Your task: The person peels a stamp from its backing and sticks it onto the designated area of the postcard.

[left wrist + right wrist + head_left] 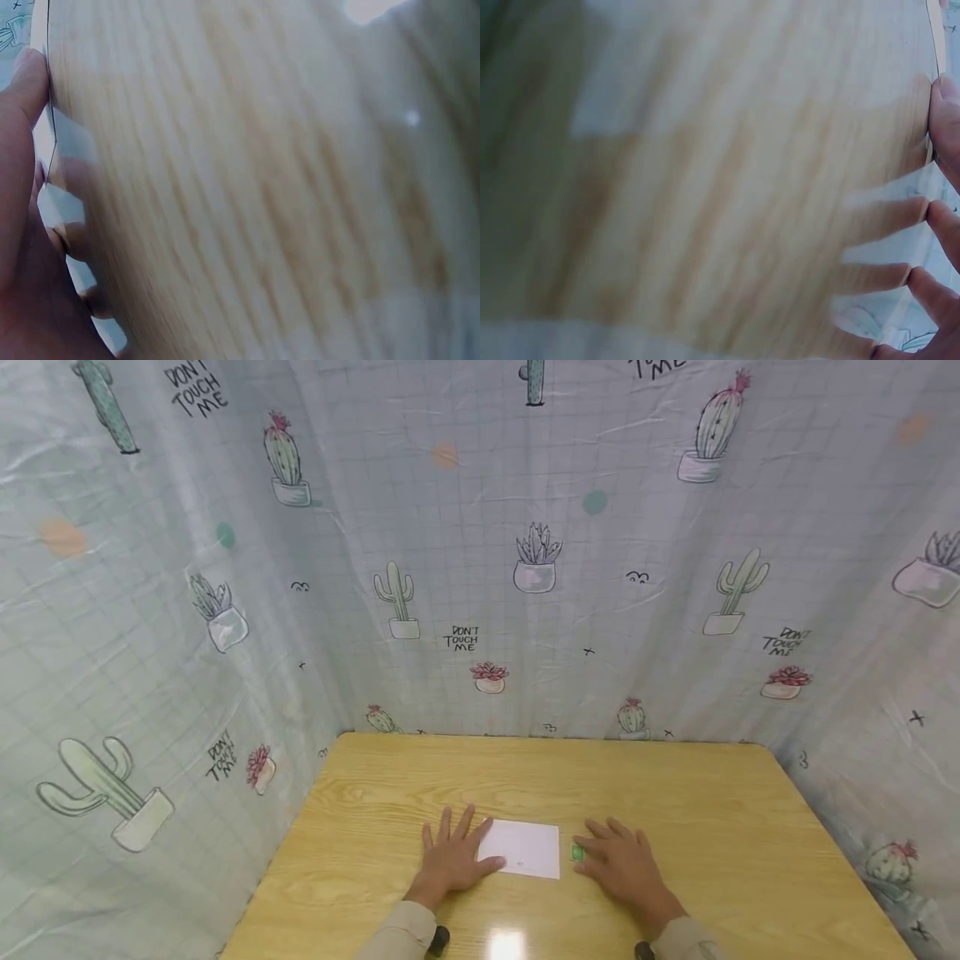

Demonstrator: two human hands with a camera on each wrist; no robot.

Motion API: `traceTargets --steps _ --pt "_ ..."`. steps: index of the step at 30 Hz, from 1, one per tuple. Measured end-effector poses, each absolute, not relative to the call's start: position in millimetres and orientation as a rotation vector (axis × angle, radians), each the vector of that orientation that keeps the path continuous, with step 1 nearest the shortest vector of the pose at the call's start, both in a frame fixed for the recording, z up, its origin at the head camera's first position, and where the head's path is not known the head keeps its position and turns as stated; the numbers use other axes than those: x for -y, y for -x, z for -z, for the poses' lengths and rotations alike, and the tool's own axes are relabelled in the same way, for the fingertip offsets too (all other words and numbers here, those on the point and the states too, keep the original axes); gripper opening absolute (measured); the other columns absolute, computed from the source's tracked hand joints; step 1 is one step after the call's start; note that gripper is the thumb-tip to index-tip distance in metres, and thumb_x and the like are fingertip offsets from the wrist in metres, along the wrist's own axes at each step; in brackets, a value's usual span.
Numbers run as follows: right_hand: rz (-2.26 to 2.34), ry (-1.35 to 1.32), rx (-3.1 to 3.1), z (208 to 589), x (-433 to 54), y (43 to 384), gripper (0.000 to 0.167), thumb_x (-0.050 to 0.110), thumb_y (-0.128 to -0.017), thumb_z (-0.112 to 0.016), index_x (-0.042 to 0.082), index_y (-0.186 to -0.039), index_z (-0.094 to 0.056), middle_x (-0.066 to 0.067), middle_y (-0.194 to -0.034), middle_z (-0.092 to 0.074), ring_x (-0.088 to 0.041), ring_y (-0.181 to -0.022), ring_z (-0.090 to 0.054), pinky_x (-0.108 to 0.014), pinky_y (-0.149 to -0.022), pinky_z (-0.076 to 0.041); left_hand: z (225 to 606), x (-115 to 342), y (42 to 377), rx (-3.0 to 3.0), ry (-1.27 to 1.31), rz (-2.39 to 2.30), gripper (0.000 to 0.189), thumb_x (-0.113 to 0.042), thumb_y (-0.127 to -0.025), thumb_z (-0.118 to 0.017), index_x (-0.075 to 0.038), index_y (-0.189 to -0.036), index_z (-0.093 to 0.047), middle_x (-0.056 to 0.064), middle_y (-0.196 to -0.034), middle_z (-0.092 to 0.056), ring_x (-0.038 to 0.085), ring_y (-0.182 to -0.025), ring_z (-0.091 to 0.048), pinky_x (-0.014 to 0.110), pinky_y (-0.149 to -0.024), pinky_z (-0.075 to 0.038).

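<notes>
A white sheet of paper (528,848) lies flat on the wooden table, with a small mark near its lower edge. My left hand (452,857) is spread on the table at the sheet's left side, its thumb and index finger resting on the paper. To the right of the sheet is a small green square piece (577,852). My right hand (624,863) rests beside it, index finger and thumb at its right edge, the other fingers spread. In the left wrist view the thumb (28,86) shows; the right wrist view has fingertips (922,289) on the tabletop.
The wooden table (420,768) has rounded far corners. A curtain (480,527) printed with cacti surrounds it at the back and both sides. Light glares off the tabletop near the front edge. Dark round objects (439,941) sit by both wrists.
</notes>
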State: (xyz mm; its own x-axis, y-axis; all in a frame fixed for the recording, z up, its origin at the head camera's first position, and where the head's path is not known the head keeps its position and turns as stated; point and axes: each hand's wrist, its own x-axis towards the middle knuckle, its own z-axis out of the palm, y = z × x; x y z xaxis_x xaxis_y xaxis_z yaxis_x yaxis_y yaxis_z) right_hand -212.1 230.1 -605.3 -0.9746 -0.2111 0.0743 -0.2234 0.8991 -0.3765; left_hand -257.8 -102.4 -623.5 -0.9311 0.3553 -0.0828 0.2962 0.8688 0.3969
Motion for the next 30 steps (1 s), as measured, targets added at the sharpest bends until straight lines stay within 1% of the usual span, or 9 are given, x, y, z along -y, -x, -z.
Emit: traceTargets --steps 4,6,10,11,18,22,25,28,30 --pt "-0.585 -0.331 3.017 603 -226 216 0.047 0.057 -0.092 -0.069 0.029 -0.13 -0.074 -0.009 -0.154 -0.059 -0.048 -0.144 -0.048 -0.084 -0.111 -0.027 619 103 259 -2.903 -0.51 -0.599 0.085 -0.085 -0.091 -0.045 -0.038 -0.161 -0.039 0.007 -0.176 -0.02 0.05 -0.161 -0.005 0.083 -0.118 0.006" --pt "-0.592 -0.322 3.021 604 -224 217 0.047 0.056 -0.091 -0.07 0.029 -0.129 -0.075 -0.008 -0.153 -0.06 -0.047 -0.143 -0.048 -0.084 -0.111 -0.026 613 103 256 -2.899 -0.517 -0.597 0.083 -0.082 -0.092 -0.048 -0.036 -0.161 -0.04 0.009 -0.175 -0.021 0.052 -0.161 -0.007 0.084 -0.118 0.004" --pt "-0.612 -0.29 3.044 605 -221 218 0.046 0.054 -0.09 -0.071 0.028 -0.128 -0.075 -0.007 -0.153 -0.06 -0.045 -0.142 -0.049 -0.084 -0.112 -0.025 608 104 252 -2.895 -0.532 -0.591 0.081 -0.079 -0.093 -0.051 -0.036 -0.16 -0.04 0.011 -0.175 -0.022 0.055 -0.159 -0.008 0.087 -0.115 0.002" --pt "-0.607 -0.282 3.049 605 -221 218 0.046 0.053 -0.09 -0.071 0.028 -0.128 -0.075 -0.007 -0.153 -0.06 -0.044 -0.142 -0.049 -0.084 -0.112 -0.026 606 103 251 -2.896 -0.538 -0.586 0.081 -0.079 -0.093 -0.051 -0.036 -0.161 -0.039 0.011 -0.175 -0.022 0.055 -0.159 -0.009 0.087 -0.115 0.001" --pt "-0.547 -0.248 3.092 603 -220 218 0.044 0.053 -0.092 -0.071 0.029 -0.128 -0.075 -0.006 -0.153 -0.06 -0.042 -0.14 -0.051 -0.083 -0.111 -0.028 624 101 257 -2.914 -0.521 -0.58 0.084 -0.086 -0.09 -0.043 -0.04 -0.161 -0.038 0.008 -0.176 -0.02 0.052 -0.161 -0.005 0.085 -0.116 0.004" --pt "-0.48 -0.244 3.098 602 -220 218 0.046 0.057 -0.091 -0.07 0.028 -0.127 -0.076 -0.007 -0.151 -0.061 -0.041 -0.137 -0.053 -0.081 -0.11 -0.033 630 99 258 -2.922 -0.516 -0.566 0.085 -0.087 -0.09 -0.042 -0.04 -0.161 -0.038 0.006 -0.176 -0.019 0.05 -0.162 -0.004 0.085 -0.117 0.003" --pt "-0.435 -0.248 3.09 602 -218 217 0.047 0.058 -0.09 -0.07 0.028 -0.126 -0.076 -0.008 -0.15 -0.063 -0.04 -0.135 -0.055 -0.078 -0.108 -0.038 631 98 257 -2.924 -0.506 -0.569 0.087 -0.088 -0.089 -0.042 -0.04 -0.161 -0.037 0.004 -0.177 -0.018 0.049 -0.162 -0.002 0.083 -0.118 0.005" --pt "-0.419 -0.261 3.07 600 -216 216 0.045 0.055 -0.091 -0.071 0.027 -0.125 -0.077 -0.008 -0.148 -0.064 -0.038 -0.132 -0.057 -0.074 -0.108 -0.041 626 98 255 -2.928 -0.516 -0.589 0.087 -0.088 -0.089 -0.041 -0.04 -0.161 -0.036 0.006 -0.177 -0.018 0.05 -0.162 -0.003 0.084 -0.118 0.006" --pt "-0.442 -0.266 3.063 598 -214 215 0.042 0.051 -0.092 -0.071 0.024 -0.124 -0.078 -0.009 -0.147 -0.065 -0.038 -0.131 -0.058 -0.074 -0.11 -0.04 623 99 252 -2.927 -0.529 -0.599 0.085 -0.087 -0.09 -0.042 -0.04 -0.162 -0.036 0.007 -0.177 -0.018 0.052 -0.161 -0.004 0.085 -0.116 0.006"
